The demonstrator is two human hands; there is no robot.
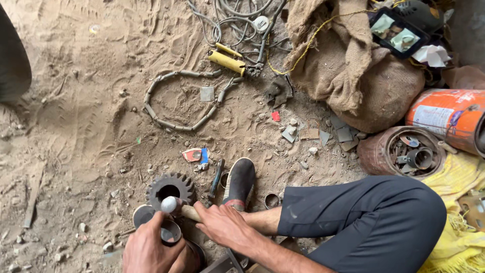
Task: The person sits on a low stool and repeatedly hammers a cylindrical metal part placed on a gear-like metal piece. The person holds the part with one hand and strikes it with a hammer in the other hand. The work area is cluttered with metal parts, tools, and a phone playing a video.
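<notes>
1. Right hand (pixel 225 225): fist closed round the wooden handle of a hammer (pixel 177 207), held low over the work; steel head points left.
2. Hammer head sits right at the near edge of the gear (pixel 171 188), just above the ring (pixel 169 232). Can't tell whether it touches either.
3. Left hand (pixel 146 250): fingers wrapped round the ring, a dark short metal cylinder standing upright on the ground, open bore up.
4. Gear: dark, toothed, big centre hole, lying flat on the sand just behind the ring.
5. Shoe (pixel 239 183): dark, pale sole edge, planted right of the gear; a blue-handled tool (pixel 216 179) lies between them.
6. Pliers (pixel 230 61) with yellow grips lie well behind, next to a tangle of grey cable (pixel 227 20).
7. Burlap sack (pixel 348 60) far right, a rusty tin (pixel 404 151) full of small metal parts beside it, orange drum (pixel 444 116) on its side behind the tin.
8. Ground: loose sand, scattered scrap bits and stones.
</notes>
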